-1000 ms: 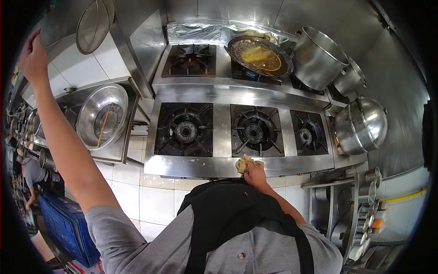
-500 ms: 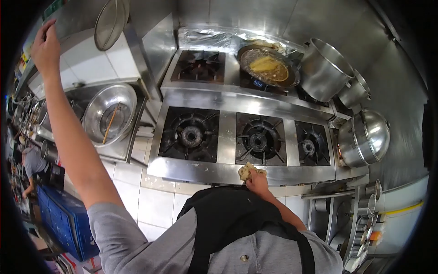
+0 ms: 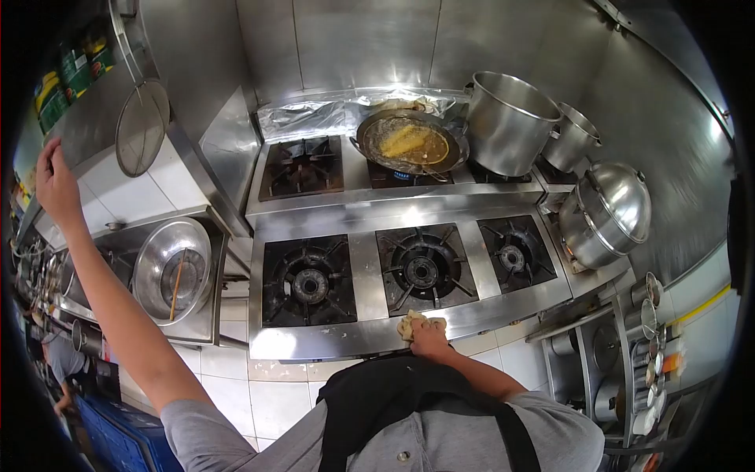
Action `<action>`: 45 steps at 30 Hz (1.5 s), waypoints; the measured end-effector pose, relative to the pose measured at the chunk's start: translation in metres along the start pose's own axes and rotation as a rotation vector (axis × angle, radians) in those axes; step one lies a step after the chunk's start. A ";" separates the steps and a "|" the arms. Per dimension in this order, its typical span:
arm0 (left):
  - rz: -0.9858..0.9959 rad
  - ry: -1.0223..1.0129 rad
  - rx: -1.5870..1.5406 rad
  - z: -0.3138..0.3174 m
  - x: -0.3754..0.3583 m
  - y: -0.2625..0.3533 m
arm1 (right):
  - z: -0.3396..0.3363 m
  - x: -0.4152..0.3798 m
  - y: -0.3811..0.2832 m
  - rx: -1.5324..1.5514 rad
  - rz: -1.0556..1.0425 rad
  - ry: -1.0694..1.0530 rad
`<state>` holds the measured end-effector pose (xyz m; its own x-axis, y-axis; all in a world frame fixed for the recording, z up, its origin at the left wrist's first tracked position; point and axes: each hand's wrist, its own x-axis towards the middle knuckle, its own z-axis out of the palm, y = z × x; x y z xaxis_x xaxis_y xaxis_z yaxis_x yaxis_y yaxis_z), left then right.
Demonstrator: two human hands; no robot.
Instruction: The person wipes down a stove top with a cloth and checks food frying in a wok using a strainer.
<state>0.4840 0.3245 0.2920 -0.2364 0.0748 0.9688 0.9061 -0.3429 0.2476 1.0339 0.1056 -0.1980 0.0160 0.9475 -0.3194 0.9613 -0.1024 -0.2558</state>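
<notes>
Meanwhile the whole view has tipped back since the earlier frames, so the stove (image 3: 370, 330) sits lower and more of the steel back wall shows above it, while the round strainer (image 3: 141, 127) hanging on the left wall now appears below and right of its earlier place. On the rear row a frying pan (image 3: 405, 141) with yellow food in oil stands beside a tall stockpot (image 3: 510, 119), and a lidded steamer pot (image 3: 609, 208) leans at the right end. Left of the stove a steel mixing bowl (image 3: 171, 269) holds a wooden stick lying roughly front to back. The left hand (image 3: 55, 181) is raised high on a nearly straight arm, lower in the view than half a second ago, fingers loosely spread and touching the edge of a shelf, gripping nothing that can be made out. The right hand (image 3: 429, 340) stays pressed on the stove's front ledge, elbow bent close to the body, fingers closed over a crumpled cloth (image 3: 415, 322). That cloth lies bunched just below the middle burner, its longer side running along the ledge, left to right, as before.
</notes>
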 end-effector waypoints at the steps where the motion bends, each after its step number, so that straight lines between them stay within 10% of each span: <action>1: -0.010 0.003 0.005 0.000 0.000 0.002 | 0.000 0.000 0.000 0.019 0.006 -0.006; 45: 0.076 -0.121 0.101 -0.003 0.008 -0.025 | 0.017 -0.011 0.019 0.137 -0.051 0.198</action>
<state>0.4584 0.3307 0.2933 -0.1278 0.1670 0.9776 0.9517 -0.2566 0.1682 1.0475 0.0883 -0.2145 0.0349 0.9920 -0.1212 0.9162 -0.0802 -0.3927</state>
